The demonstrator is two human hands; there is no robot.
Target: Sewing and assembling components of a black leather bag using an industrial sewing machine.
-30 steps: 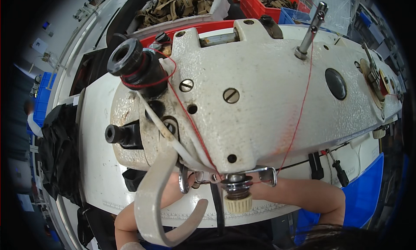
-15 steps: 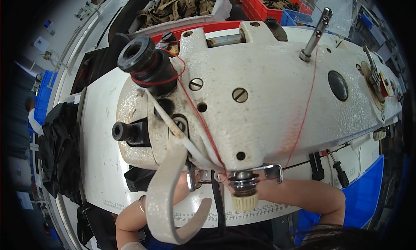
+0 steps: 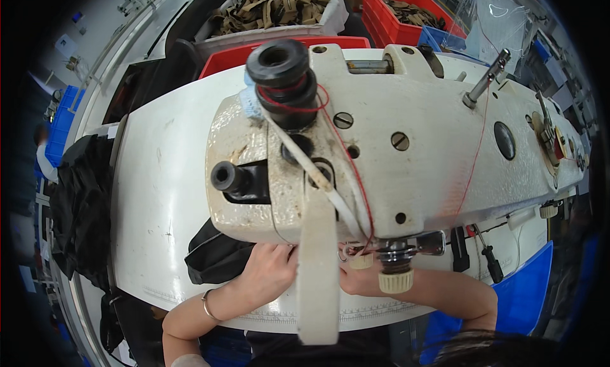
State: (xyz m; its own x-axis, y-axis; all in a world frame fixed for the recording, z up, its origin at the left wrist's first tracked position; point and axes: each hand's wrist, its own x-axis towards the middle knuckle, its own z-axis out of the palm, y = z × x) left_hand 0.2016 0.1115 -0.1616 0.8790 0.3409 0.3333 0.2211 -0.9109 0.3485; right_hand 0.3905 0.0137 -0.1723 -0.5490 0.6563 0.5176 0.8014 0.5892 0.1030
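Note:
A cream sewing machine [image 3: 381, 170] fills the middle of the view, with red thread [image 3: 357, 176] running around its black top knob [image 3: 286, 81] and down its front. Left of the needle area, black fabric with a zipper [image 3: 219, 256] lies bunched on the white table. My left hand [image 3: 270, 275], a bracelet on its wrist, is curled closed at the fabric's edge, fingertips hidden by the machine. My right hand [image 3: 357, 282] is mostly behind the tension knob [image 3: 396, 281] and the pale lever [image 3: 319, 271]; its fingers are hidden.
At the far side stand a white-lined bin [image 3: 273, 30] of brown straps and a red crate [image 3: 400, 27]. Black cloth [image 3: 82, 208] hangs over the table's left edge. A screwdriver [image 3: 492, 262] lies at right, near a blue tray [image 3: 530, 284].
The view has shifted, so the machine sits farther right. My left hand, mostly hidden before, now shows beside the black fabric. The black zipper strip between my hands is no longer visible.

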